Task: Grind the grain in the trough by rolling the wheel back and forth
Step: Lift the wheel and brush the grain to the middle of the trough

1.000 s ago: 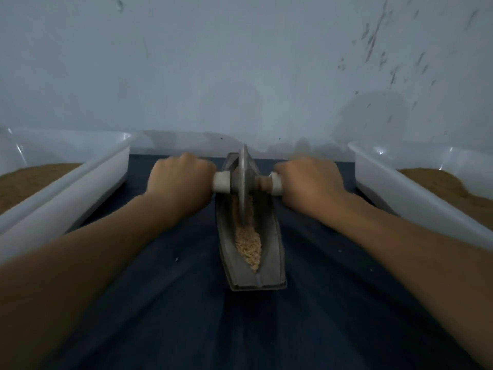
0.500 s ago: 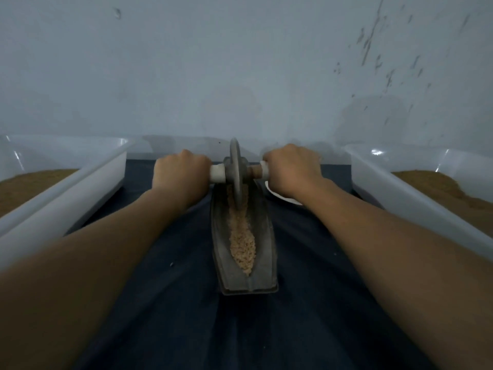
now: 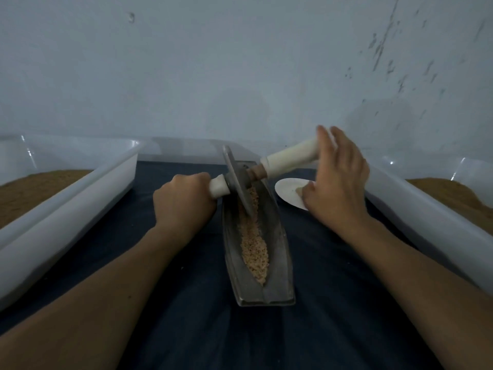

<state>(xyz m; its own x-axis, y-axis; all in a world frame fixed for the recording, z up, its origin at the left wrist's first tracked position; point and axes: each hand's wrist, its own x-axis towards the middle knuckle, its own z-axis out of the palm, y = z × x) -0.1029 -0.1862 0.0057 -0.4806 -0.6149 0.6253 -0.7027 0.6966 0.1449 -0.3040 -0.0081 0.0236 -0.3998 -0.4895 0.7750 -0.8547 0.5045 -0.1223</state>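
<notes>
The wheel sits tilted at the far end of the trough, on the grain. The left hand has its grip clamped on one handle. The right hand has its grip apart, perhaps brushing the other. Holding both and levelling should precede rolling.

Grinding wheel tilted in trough; grain in the channel.
Trough: grey metal, boat-shaped, V-section, lying lengthwise near-to-far at mid tabletop, blunt end nearest. Grain: pale tan, coarse, in a narrow strip along the channel bottom, widest toward the near end. Wheel: thin grey disc on a wooden axle with white handles, lower edge in the grain in the far half, top leaning left, axle rising to the right. Left hand grips the left handle; right hand open-fingered at the end of the right handle.
</notes>
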